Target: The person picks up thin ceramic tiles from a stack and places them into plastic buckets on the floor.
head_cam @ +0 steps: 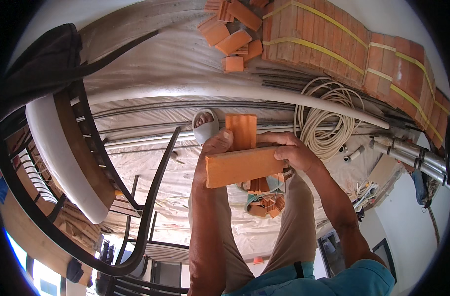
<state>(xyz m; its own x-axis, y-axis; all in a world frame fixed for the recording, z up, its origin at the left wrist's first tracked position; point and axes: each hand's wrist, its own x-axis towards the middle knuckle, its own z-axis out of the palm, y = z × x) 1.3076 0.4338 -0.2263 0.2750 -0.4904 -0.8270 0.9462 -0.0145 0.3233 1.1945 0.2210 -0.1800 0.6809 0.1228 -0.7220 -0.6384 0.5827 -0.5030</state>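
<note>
My left hand (219, 142) grips an upright orange clay tile (241, 129) near its lower left edge. A second, smooth orange clay tile (243, 167) lies crosswise in front of it, its right end held between the thumb and fingers of my right hand (293, 150). The two tiles cross close together; whether they touch cannot be told. Below them, between my legs, a bucket (250, 207) holds several tile pieces, and another container behind it is mostly hidden by the held tile.
Loose clay tiles (234, 41) lie on the floor sheet beyond a long white pipe (225, 90). Strapped tile stacks (321, 33) stand at the upper right, above a coiled cream hose (330, 118). A dark metal-framed chair (149, 222) is at the left. Metal tubes (410, 151) lie right.
</note>
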